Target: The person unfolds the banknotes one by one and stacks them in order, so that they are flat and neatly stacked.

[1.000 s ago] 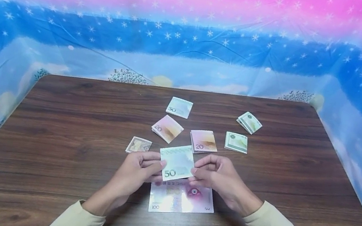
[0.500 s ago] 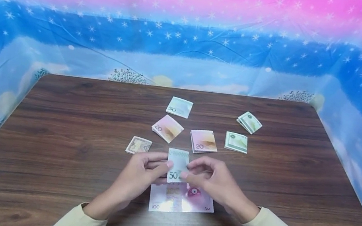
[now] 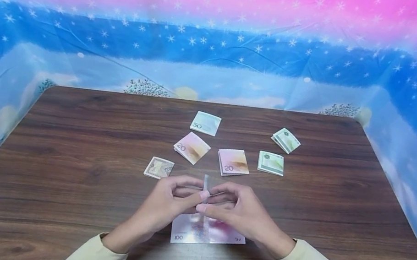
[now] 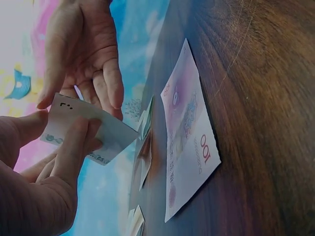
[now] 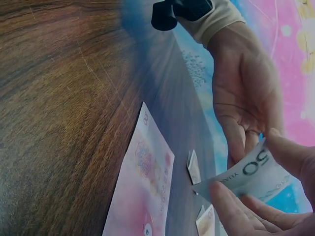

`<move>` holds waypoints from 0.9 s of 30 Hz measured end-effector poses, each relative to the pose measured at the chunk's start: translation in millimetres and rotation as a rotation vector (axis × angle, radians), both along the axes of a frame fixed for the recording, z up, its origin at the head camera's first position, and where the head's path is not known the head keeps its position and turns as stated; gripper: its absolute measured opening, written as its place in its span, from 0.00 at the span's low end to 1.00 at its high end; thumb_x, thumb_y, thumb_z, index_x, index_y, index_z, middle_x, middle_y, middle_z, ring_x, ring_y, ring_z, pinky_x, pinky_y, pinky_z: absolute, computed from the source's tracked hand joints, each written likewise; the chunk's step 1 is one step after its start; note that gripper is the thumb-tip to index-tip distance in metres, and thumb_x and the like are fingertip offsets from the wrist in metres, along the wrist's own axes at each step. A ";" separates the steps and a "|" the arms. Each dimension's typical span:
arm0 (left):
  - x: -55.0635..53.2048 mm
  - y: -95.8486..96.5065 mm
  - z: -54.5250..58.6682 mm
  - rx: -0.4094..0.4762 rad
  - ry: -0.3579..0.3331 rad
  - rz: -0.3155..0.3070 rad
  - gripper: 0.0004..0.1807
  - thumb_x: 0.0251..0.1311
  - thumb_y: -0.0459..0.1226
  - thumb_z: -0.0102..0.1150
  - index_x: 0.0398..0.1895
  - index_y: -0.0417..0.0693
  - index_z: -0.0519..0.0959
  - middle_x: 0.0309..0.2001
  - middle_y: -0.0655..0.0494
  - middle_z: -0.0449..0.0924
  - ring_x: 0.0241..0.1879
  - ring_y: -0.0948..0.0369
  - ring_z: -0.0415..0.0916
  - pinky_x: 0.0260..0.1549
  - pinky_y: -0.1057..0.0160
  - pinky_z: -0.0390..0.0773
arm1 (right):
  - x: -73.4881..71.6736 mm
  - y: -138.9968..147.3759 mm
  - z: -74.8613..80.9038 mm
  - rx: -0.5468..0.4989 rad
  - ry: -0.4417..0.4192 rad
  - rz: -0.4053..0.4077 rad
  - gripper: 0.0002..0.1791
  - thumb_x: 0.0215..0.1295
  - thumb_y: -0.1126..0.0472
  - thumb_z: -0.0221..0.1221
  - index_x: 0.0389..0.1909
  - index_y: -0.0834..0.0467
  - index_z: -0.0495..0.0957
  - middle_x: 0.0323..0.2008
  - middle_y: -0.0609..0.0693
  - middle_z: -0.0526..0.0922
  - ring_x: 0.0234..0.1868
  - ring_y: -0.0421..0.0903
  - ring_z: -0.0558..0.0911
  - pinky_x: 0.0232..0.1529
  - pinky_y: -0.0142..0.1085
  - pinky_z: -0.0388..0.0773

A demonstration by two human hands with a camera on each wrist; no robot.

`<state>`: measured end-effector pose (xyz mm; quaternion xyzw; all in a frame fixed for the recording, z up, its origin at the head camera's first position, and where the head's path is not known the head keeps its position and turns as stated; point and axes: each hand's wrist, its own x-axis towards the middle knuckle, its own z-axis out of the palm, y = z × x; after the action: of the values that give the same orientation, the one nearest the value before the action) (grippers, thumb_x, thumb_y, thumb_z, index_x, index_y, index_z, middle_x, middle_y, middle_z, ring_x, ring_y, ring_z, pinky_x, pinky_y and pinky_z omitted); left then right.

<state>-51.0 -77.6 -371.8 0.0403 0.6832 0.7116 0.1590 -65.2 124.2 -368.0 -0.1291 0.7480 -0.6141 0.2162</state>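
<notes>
A folded green 50-yuan banknote (image 3: 205, 182) is held upright between my two hands, seen nearly edge-on in the head view. My left hand (image 3: 171, 200) pinches it between thumb and fingers; in the left wrist view the fingers lie across the pale face of the banknote (image 4: 110, 137). From the other side my right hand (image 3: 237, 212) grips it too, its thumb at the edge beside the printed 50 of the banknote (image 5: 251, 169) in the right wrist view. Beneath both hands a flat pink 100-yuan banknote (image 3: 186, 233) lies on the table, partly covered by them.
Folded banknotes lie beyond my hands on the wooden table (image 3: 59, 169): a 50 (image 3: 206, 123), a 20 (image 3: 192, 148), another 20 (image 3: 233, 162), a brownish note (image 3: 159, 168), a green note (image 3: 271, 163) and a second green note (image 3: 286, 141). A patterned cloth (image 3: 223, 49) surrounds the table.
The held 50 banknote has turned from facing the head camera to nearly edge-on, and my hands have drawn closer together around it. The notes on the table stay put.
</notes>
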 end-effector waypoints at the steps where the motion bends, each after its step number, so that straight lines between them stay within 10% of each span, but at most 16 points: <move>1: -0.2 -0.2 -0.8 -0.007 0.002 0.001 0.24 0.65 0.34 0.67 0.58 0.28 0.75 0.49 0.35 0.84 0.49 0.47 0.85 0.47 0.56 0.85 | 0.2 -0.4 0.5 0.002 0.007 0.001 0.26 0.60 0.59 0.72 0.53 0.71 0.78 0.44 0.61 0.87 0.40 0.50 0.88 0.44 0.43 0.87; 14: 4.7 -6.6 1.6 -0.020 0.055 0.009 0.22 0.64 0.28 0.63 0.60 0.30 0.75 0.50 0.31 0.82 0.48 0.45 0.85 0.43 0.56 0.86 | 0.1 13.7 8.7 -0.002 -0.002 0.106 0.28 0.61 0.71 0.65 0.60 0.77 0.71 0.50 0.65 0.83 0.47 0.56 0.86 0.49 0.37 0.85; 27: 9.0 -25.4 4.6 -0.107 0.026 0.066 0.19 0.61 0.22 0.58 0.57 0.26 0.74 0.41 0.33 0.85 0.34 0.49 0.87 0.32 0.53 0.88 | -5.1 35.3 6.0 0.023 -0.049 -0.023 0.21 0.62 0.73 0.59 0.56 0.78 0.73 0.45 0.67 0.86 0.41 0.50 0.87 0.43 0.35 0.86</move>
<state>-42.1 -102.9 -367.2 0.0181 0.7234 0.6782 0.1285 -70.3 159.4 -362.0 -0.1029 0.7511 -0.6107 0.2287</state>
